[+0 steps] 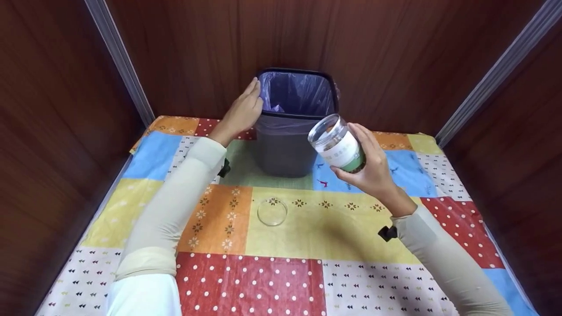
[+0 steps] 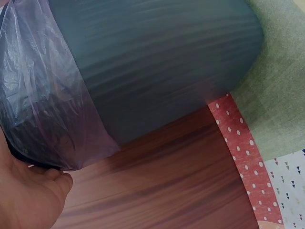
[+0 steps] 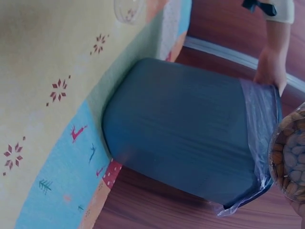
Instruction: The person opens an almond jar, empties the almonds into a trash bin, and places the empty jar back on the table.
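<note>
Toward the back of the table stands a dark trash bin [image 1: 285,149] lined with a thin translucent bag [image 1: 322,92]. My left hand [image 1: 243,109] grips its rim on the left side, fingertips against the outside in the left wrist view. In my right hand [image 1: 373,166] I hold a clear jar [image 1: 336,142] with a white and green label, tilted with its open mouth toward the bin, just in front of the bin's right front corner. Brown almond-like nuts [image 3: 290,157] show through the jar's base in the right wrist view.
A clear round lid [image 1: 272,212] lies on the patchwork tablecloth [image 1: 250,281] in front of the bin. Dark wood panels [image 1: 219,44] enclose the table at the back and both sides, with metal strips at the corners.
</note>
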`<action>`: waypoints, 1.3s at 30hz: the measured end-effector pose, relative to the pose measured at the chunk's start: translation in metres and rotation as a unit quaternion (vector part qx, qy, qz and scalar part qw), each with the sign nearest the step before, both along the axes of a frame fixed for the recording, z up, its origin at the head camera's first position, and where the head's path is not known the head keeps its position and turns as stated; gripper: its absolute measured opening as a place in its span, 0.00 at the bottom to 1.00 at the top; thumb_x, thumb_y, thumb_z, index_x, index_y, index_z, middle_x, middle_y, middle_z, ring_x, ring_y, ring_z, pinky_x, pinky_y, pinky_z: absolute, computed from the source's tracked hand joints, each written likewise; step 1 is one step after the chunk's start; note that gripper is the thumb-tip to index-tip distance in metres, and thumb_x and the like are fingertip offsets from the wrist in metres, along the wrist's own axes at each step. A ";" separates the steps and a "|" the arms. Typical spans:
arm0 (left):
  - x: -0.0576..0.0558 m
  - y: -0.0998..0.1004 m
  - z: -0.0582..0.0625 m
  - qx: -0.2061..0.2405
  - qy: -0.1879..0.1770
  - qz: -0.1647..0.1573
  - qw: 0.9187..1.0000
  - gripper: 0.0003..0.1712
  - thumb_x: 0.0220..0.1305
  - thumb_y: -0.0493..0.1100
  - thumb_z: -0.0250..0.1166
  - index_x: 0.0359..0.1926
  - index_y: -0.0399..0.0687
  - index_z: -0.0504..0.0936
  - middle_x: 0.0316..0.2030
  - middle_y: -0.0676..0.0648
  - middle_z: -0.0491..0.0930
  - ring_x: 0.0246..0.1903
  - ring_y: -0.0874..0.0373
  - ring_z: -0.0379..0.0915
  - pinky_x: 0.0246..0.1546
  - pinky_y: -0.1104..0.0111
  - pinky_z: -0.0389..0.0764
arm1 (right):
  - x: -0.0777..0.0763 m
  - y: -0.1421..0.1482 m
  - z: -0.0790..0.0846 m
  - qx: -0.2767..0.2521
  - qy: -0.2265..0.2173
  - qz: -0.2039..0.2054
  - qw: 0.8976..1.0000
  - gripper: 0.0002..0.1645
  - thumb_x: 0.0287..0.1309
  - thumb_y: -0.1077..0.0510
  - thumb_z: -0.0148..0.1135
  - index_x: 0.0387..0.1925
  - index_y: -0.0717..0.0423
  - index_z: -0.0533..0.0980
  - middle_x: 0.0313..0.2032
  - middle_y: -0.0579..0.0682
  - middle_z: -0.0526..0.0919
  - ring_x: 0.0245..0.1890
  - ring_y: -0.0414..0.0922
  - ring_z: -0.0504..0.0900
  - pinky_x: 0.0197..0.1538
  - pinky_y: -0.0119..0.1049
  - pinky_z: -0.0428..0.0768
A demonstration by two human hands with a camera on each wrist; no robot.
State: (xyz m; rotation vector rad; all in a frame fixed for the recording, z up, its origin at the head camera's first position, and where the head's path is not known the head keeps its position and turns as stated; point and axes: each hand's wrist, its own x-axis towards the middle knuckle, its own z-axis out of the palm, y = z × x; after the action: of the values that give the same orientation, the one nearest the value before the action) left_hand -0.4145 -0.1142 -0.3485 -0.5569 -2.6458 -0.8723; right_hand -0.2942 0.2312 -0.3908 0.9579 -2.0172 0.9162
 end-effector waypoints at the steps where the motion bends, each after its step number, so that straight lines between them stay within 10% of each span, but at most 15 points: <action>1: 0.000 0.000 0.000 0.000 -0.001 0.000 1.000 0.32 0.79 0.44 0.40 0.77 0.32 0.53 0.80 0.40 0.46 0.77 0.53 0.45 0.75 0.71 0.46 | -0.001 0.000 0.001 0.002 0.004 0.002 1.000 0.60 0.37 0.54 0.84 0.72 0.60 0.65 0.69 0.57 0.71 0.66 0.53 0.71 0.65 0.46 0.72; 39: -0.001 0.000 -0.002 0.014 -0.001 0.000 1.000 0.32 0.80 0.44 0.39 0.77 0.31 0.52 0.80 0.38 0.45 0.78 0.53 0.43 0.75 0.73 0.44 | -0.045 0.004 0.042 0.048 0.036 -0.043 0.997 0.56 0.38 0.58 0.83 0.72 0.53 0.68 0.69 0.52 0.72 0.66 0.52 0.73 0.63 0.50 0.76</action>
State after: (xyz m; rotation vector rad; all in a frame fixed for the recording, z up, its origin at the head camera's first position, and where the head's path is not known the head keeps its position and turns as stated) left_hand -0.4150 -0.1140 -0.3506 -0.5485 -2.6316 -0.9079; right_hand -0.3394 0.2348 -0.3484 0.9347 -2.0404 0.7338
